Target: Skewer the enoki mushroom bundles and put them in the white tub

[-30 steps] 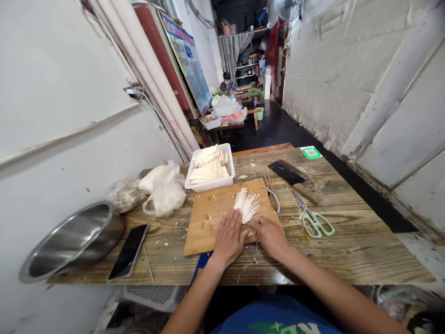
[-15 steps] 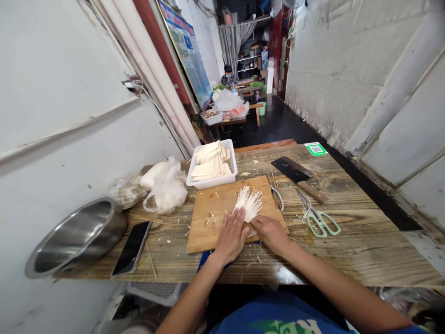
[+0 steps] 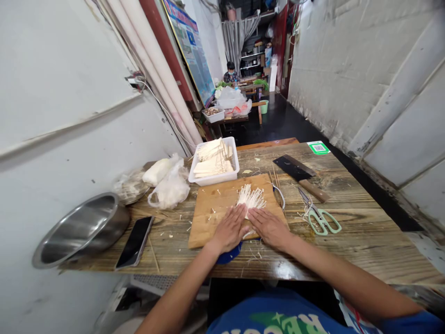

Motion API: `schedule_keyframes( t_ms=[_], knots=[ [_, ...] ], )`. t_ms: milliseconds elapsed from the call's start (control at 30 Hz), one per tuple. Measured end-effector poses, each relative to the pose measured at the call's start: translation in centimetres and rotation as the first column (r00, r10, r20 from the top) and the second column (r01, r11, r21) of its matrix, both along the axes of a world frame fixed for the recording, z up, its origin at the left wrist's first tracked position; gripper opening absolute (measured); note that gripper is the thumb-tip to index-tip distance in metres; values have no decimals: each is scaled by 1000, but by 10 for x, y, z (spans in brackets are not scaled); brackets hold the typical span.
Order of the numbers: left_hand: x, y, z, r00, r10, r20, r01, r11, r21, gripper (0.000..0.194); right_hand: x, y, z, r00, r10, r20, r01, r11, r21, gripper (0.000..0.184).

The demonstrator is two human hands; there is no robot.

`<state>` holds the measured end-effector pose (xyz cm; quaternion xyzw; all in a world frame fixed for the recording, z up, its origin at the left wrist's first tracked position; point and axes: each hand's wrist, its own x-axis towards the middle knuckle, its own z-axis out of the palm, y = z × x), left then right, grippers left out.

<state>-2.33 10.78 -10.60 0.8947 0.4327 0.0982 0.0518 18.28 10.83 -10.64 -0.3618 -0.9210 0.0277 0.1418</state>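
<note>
A fanned bunch of white enoki mushrooms (image 3: 251, 196) lies on the wooden cutting board (image 3: 205, 211), its caps pointing away from me. My left hand (image 3: 230, 228) rests flat over the left part of the bunch's near end, fingers stretched out. From the right, my right hand (image 3: 269, 226) lies flat on the same end, its fingertips close to those of the left. Both palms face down and cover the base of the bunch. Small loose mushroom bits are scattered on the board's left half.
A white tub (image 3: 231, 176) of stacked enoki stands behind the board. Right of it lie skewers (image 3: 276, 181), a cleaver (image 3: 295, 171) and green-handled scissors (image 3: 323, 221). Leftward are plastic bags (image 3: 170, 185), a phone (image 3: 135, 242) and a steel basin (image 3: 79, 227). A person (image 3: 231, 73) sits far back.
My right hand has gone from curled beside the bunch to lying flat on its near end. The enoki fan is spread a little wider. The view has shifted slightly.
</note>
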Motion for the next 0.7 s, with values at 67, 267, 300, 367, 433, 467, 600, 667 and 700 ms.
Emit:
schedule_keyframes(
  t_ms=[67,267,300,367,433,467,600,667,700],
  knots=[
    [-5,0,2,993,91,76,-94,995,34,59,0,-1,3,1000,6,-2,-6,1000,17,45],
    [-12,-4,1,999,18,47,-22,997,73,51,-11,1,8,999,45,10,-45,998,37,47],
    [-11,-4,-1,1000,-9,20,8,998,60,51,-12,2,7,999,46,11,-46,998,36,47],
    [-11,-3,-3,1000,-9,-4,9,999,46,51,-11,2,5,999,47,9,-47,998,34,47],
    [-11,-2,-5,1000,-9,-14,9,999,38,50,-8,2,2,999,49,5,-49,998,33,47],
    [-11,-1,-6,1000,-12,-17,13,999,36,49,-7,2,1,999,50,3,-50,998,34,47],
    [-13,-1,-7,999,-38,-20,39,996,75,48,-3,2,1,998,62,-3,-62,997,48,45],
    [-14,-3,-8,999,-32,-1,32,990,137,48,-4,3,2,998,69,2,-69,996,62,44],
    [-14,-4,-9,999,-35,13,32,985,170,48,-5,3,3,997,72,6,-72,995,68,43]
  ],
)
